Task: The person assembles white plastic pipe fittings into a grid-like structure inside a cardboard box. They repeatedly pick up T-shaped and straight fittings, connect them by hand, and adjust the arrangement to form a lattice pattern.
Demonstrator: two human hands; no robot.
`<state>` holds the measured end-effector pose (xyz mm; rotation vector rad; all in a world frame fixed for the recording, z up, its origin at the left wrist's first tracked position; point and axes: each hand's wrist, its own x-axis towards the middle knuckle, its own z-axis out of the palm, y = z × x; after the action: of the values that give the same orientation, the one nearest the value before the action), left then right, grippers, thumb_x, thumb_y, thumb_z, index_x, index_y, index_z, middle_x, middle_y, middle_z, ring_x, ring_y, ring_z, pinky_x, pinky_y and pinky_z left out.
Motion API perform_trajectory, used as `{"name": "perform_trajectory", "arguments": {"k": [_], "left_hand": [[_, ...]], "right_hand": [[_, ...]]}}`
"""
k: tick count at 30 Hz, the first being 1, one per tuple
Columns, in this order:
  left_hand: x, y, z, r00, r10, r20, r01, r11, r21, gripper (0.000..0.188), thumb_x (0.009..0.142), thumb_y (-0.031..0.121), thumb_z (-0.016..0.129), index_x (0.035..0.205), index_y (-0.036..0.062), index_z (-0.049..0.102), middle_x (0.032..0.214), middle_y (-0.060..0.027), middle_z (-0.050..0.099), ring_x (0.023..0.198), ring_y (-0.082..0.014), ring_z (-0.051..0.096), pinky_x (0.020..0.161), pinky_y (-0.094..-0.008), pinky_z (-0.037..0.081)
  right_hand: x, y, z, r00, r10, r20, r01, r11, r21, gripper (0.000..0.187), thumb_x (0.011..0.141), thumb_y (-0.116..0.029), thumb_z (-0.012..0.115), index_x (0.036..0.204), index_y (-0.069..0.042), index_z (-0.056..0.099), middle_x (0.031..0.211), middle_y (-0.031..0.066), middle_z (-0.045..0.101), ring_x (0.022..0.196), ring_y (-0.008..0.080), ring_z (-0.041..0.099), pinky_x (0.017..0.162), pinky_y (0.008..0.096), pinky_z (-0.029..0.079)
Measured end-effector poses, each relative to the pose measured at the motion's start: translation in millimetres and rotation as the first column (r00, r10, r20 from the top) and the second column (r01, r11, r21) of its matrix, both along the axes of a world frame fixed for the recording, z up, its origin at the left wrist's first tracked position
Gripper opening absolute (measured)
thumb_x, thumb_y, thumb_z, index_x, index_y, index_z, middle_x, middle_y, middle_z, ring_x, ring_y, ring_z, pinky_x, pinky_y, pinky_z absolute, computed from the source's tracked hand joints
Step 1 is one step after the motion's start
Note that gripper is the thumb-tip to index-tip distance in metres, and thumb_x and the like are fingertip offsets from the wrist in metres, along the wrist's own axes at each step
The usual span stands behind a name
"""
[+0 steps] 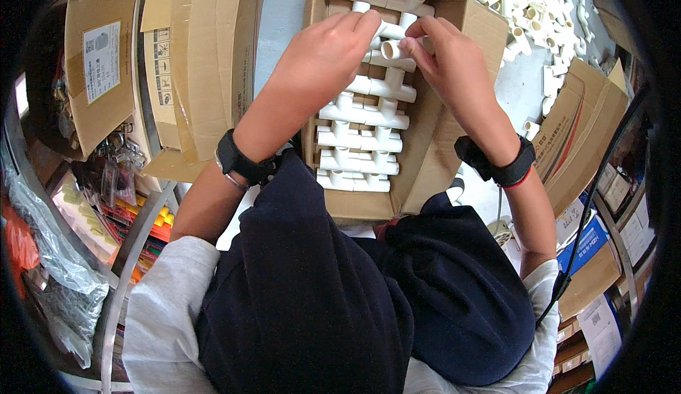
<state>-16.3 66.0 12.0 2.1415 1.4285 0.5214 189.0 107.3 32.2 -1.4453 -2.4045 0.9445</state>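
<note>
White plastic pipe tees lie in paired rows inside an open cardboard box, many with one outlet pointing up. Over the far half of the box, my right hand pinches a white pipe tee between thumb and fingers, its round opening facing me. Close beside it on the left, my left hand has its fingers curled in against the white fittings. Its fingertips are hidden, so what it grips does not show. Both hands cover part of the rows beneath them.
A large heap of loose white fittings spreads over the floor at the far right. Cardboard cartons stand at the left, and another carton leans at the right. Shelving with a metal edge holds plastic bags. A black cable hangs at the right.
</note>
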Motion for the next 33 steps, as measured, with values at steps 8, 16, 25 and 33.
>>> {"name": "perform_trajectory", "arguments": {"k": [8,16,25,33], "left_hand": [[6,0,-11,0.998,0.028,-0.059,-0.02,0.99,0.137,0.022,0.085,0.006,0.064,0.1,0.0036,0.048,0.091,-0.0157,0.059,0.089,-0.0369,0.059,0.077,-0.0458,0.049],[9,-1,-8,0.996,0.051,-0.071,-0.047,0.997,0.065,0.022,0.086,0.012,0.065,0.1,0.0037,0.049,0.091,-0.0154,0.058,0.088,-0.0356,0.059,0.077,-0.0451,0.048],[5,-6,-5,0.96,-0.004,-0.28,0.035,0.994,0.106,0.032,0.082,0.009,0.062,0.114,0.009,0.061,0.087,-0.0092,0.06,0.091,-0.028,0.059,0.08,-0.0395,0.05],[5,-9,-12,0.92,-0.047,-0.389,0.09,0.992,0.09,0.028,0.08,0.01,0.059,0.106,0.0127,0.067,0.082,-0.0066,0.06,0.091,-0.0245,0.059,0.084,-0.0354,0.048]], "right_hand": [[-8,1,-28,0.96,0.161,0.229,-0.175,0.984,0.038,0.02,0.094,-0.013,0.057,0.089,0.006,0.06,0.087,0.0255,0.064,0.077,0.0415,0.067,0.069,0.0471,0.057],[-11,9,-44,0.937,0.261,0.23,-0.255,0.965,-0.056,0.018,0.092,-0.01,0.057,0.088,0.006,0.061,0.087,0.0272,0.065,0.078,0.0421,0.068,0.07,0.0473,0.057],[-10,-3,-34,0.961,0.212,0.178,-0.21,0.977,-0.029,0.028,0.09,-0.012,0.063,0.112,-0.002,0.049,0.1,0.0213,0.058,0.082,0.043,0.064,0.072,0.0491,0.055],[-10,-12,-25,0.889,0.264,0.373,-0.298,0.954,0.035,0.023,0.081,-0.008,0.065,0.103,-0.002,0.06,0.105,0.0206,0.06,0.091,0.0359,0.067,0.072,0.0415,0.059]]}}
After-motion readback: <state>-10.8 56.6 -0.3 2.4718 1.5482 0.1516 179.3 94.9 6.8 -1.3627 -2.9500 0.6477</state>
